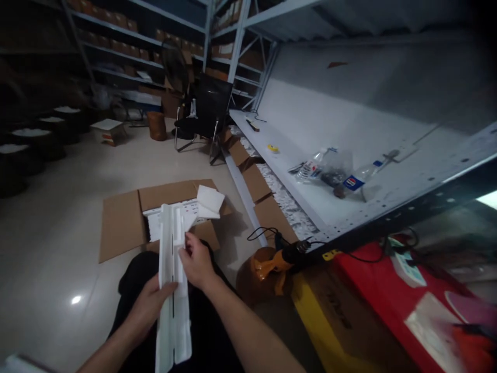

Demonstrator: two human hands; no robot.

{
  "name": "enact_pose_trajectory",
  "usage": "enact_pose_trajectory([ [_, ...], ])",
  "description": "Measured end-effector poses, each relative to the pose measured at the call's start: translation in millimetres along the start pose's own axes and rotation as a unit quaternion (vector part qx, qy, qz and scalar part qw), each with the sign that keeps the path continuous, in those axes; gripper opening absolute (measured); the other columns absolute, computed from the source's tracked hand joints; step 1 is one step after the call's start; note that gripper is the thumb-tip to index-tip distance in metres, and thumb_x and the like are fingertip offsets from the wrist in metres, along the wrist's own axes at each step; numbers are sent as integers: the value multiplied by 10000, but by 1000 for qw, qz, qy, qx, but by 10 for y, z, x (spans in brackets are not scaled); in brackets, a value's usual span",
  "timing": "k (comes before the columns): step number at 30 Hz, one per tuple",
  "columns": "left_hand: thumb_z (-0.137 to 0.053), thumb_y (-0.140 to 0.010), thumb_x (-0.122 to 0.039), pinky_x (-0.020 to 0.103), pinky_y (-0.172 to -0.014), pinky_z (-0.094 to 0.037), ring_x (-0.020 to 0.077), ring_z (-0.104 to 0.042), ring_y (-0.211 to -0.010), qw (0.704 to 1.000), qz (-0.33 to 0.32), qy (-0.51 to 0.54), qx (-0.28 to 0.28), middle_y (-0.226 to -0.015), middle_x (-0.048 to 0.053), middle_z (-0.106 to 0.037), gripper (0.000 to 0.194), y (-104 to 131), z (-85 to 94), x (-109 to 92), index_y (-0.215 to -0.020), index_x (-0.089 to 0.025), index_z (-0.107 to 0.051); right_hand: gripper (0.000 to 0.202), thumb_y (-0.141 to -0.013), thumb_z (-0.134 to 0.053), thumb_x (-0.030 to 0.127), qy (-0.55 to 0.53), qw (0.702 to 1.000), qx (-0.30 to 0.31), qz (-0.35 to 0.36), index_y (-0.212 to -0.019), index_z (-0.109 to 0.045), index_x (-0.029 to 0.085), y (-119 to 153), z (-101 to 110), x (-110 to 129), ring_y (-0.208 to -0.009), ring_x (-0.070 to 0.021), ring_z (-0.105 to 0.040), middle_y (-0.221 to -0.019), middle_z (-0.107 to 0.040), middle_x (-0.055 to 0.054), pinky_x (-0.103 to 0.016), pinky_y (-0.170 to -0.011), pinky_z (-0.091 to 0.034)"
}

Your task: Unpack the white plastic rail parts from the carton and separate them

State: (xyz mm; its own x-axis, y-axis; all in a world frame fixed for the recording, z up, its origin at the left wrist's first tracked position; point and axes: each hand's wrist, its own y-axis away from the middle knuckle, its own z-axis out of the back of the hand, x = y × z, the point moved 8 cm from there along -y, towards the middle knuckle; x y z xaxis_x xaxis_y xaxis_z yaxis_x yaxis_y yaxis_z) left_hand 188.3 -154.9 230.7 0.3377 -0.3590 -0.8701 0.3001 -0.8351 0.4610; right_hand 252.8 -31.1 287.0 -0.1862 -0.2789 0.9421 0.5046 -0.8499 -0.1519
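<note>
A long white plastic strip (166,321), with a dark slot along its length, lies lengthwise over my lap. Its far end reaches over an open cardboard box (120,217). My left hand (152,300) grips the strip around its left edge, thumb on top. Higher up, my right hand (196,259) pinches the strip's right edge with bent fingers. White pieces with small printed marks (155,227) lie in the box, and white foam-like pads (210,199) rest on its right flap.
At right stands a white shelf (279,171) with plastic bottles (355,180) and a yellow tape roll (273,148). Below it is an orange heat-gun-like tool (272,264) with a cable. A black chair (209,103) and a brown bin (156,126) stand farther back.
</note>
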Motion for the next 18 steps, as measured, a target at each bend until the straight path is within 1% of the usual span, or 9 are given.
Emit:
enact_pose_trajectory([
  [3, -625, -725, -297, 283, -586, -479, 173, -585, -587, 1000, 3, 4, -7, -674, 18, -637, 294, 43, -25, 5, -966, -133, -585, 382, -797, -510, 238, -34, 999, -3, -16, -1174, -570, 225, 52, 59, -26, -839, -176, -619, -953, -674, -16, -296, -780, -480],
  [6, -590, -718, -233, 278, -625, -485, 176, -605, -663, 999, -31, 7, 7, -738, 27, -642, 249, 72, -113, -40, -946, -135, -600, 403, -800, -500, 258, -77, 997, 2, -19, -1192, -553, 180, 95, 78, -72, -817, -178, -612, -929, -669, -45, -301, -770, -483],
  [8, -584, -703, -215, 272, -633, -484, 176, -606, -690, 999, -50, 6, 6, -759, 26, -638, 244, 86, -150, -75, -933, -138, -608, 406, -802, -500, 277, -96, 995, 5, -20, -1192, -557, 177, 115, 90, -93, -813, -181, -612, -914, -667, -52, -302, -768, -484],
  [10, -580, -690, -208, 275, -628, -484, 175, -603, -677, 998, -55, 15, 10, -744, 23, -631, 246, 112, -189, -99, -925, -139, -607, 408, -803, -508, 298, -106, 994, 6, -24, -1191, -562, 185, 139, 110, -98, -842, -189, -616, -928, -668, -57, -303, -780, -483],
  [12, -569, -685, -197, 286, -631, -487, 179, -604, -667, 998, -55, 29, 21, -734, 23, -629, 251, 145, -236, -112, -928, -139, -599, 415, -801, -520, 314, -104, 994, 3, -32, -1192, -560, 182, 160, 132, -109, -856, -196, -620, -934, -671, -60, -301, -775, -482],
  [14, -548, -688, -181, 295, -628, -486, 185, -607, -666, 997, -56, 32, 32, -726, 28, -628, 234, 169, -274, -118, -913, -134, -594, 415, -800, -525, 323, -82, 996, -9, -42, -1184, -556, 169, 171, 151, -137, -822, -195, -624, -917, -675, -60, -297, -749, -482],
  [16, -530, -688, -159, 294, -625, -480, 185, -604, -666, 997, -67, 26, 35, -719, 30, -625, 209, 178, -281, -123, -885, -128, -591, 406, -805, -522, 326, -56, 997, -22, -47, -1175, -553, 162, 173, 159, -161, -792, -192, -625, -904, -678, -62, -295, -734, -479],
  [18, -517, -687, -142, 285, -626, -472, 179, -598, -667, 996, -82, 19, 33, -721, 29, -623, 193, 173, -265, -126, -864, -125, -593, 392, -816, -513, 330, -46, 998, -31, -41, -1168, -550, 162, 170, 151, -160, -807, -195, -628, -924, -678, -69, -297, -743, -476],
])
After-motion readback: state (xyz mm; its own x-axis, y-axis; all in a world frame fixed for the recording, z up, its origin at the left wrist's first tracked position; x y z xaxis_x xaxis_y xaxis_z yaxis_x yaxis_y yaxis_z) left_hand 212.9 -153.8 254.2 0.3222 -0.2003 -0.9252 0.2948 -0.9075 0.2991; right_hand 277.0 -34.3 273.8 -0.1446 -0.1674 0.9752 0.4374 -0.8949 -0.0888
